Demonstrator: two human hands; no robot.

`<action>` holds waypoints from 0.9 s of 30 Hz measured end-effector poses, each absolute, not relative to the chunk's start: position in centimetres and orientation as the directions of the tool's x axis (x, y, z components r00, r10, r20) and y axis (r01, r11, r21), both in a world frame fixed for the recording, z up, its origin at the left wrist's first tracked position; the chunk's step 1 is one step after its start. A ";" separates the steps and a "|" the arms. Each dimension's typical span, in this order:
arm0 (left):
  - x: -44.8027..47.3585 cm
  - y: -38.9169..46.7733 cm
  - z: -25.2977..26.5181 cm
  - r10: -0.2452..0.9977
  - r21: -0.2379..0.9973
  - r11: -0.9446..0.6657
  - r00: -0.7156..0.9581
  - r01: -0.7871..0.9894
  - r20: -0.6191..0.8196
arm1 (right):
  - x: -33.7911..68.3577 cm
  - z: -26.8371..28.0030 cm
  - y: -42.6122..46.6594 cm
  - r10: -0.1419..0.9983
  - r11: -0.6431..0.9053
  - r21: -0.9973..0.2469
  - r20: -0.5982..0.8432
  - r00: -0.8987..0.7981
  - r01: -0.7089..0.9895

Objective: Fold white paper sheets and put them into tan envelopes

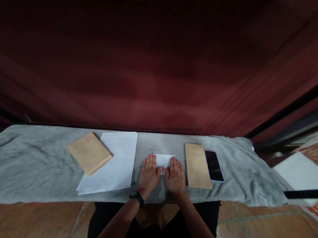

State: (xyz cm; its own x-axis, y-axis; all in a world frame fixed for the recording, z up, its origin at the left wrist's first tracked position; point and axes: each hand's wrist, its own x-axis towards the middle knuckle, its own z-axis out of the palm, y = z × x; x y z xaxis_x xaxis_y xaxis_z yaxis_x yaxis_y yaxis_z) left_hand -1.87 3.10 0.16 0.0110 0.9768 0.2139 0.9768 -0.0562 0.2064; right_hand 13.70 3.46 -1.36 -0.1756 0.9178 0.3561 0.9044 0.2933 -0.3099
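Observation:
A small folded sheet of white paper (164,159) lies on the grey cloth in front of me. My left hand (148,174), with a dark watch at the wrist, rests flat on the paper's left side, fingers stretched out. On its right side my right hand (175,176) is also laid flat, fingers pointing away from me. Both thumbs reach in towards each other over the lower part of the paper. The palms and fingers cover the paper's two sides.
Left of my hands lie white sheets (118,161), partly under a brown envelope (89,153). To the right are another brown envelope (197,167) and a phone (214,166). Grey cloth (239,171) covers the narrow surface. A dark red panel (157,97) rises behind it.

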 end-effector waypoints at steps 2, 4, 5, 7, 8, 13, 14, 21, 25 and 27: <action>-2.0 2.9 0.0 0.975 0.186 -0.044 0.002 0.982 0.222 | 13.8 -1.4 3.5 0.920 0.271 -0.308 0.360 -0.151 0.912; -2.0 2.8 0.0 0.973 0.174 -0.032 -0.009 0.984 0.230 | 14.0 -1.4 3.5 0.920 0.257 -0.305 0.367 -0.136 0.917; -2.0 2.8 0.0 0.972 0.173 -0.026 -0.015 0.985 0.234 | 14.1 -1.4 3.5 0.920 0.251 -0.299 0.369 -0.131 0.921; -2.0 2.7 0.0 0.971 0.171 -0.019 -0.023 0.985 0.238 | 14.3 -1.4 3.4 0.919 0.252 -0.276 0.369 -0.140 0.928; -2.0 2.7 0.0 0.971 0.170 -0.018 -0.024 0.985 0.240 | 14.3 -1.4 3.4 0.919 0.251 -0.261 0.367 -0.145 0.932; -2.2 2.5 0.3 0.970 0.171 -0.037 -0.006 0.985 0.243 | 14.3 -1.2 3.2 0.921 0.238 -0.200 0.357 -0.156 0.950; -2.2 2.5 0.3 0.970 0.172 -0.039 -0.004 0.984 0.244 | 14.3 -1.1 3.2 0.922 0.240 -0.194 0.351 -0.161 0.951; -2.5 2.2 0.6 0.972 0.160 -0.113 0.076 0.981 0.223 | 14.4 -1.2 3.4 0.925 0.237 -0.246 0.351 -0.142 0.940; -2.5 2.3 0.5 0.971 0.166 -0.116 0.076 0.979 0.226 | 14.5 -1.3 3.5 0.914 0.249 -0.284 0.386 -0.127 0.926; -2.5 2.3 0.4 0.969 0.172 -0.122 0.080 0.978 0.232 | 14.6 -1.2 3.5 0.914 0.274 -0.297 0.377 -0.151 0.915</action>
State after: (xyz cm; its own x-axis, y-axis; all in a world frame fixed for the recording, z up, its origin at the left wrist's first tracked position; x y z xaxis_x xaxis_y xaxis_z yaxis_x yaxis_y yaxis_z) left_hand -2.51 2.31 0.38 0.0796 0.9693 0.2325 0.9776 -0.1215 0.1720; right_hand 14.60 3.48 -1.19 -0.1507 0.9138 0.3771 0.9147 0.2736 -0.2974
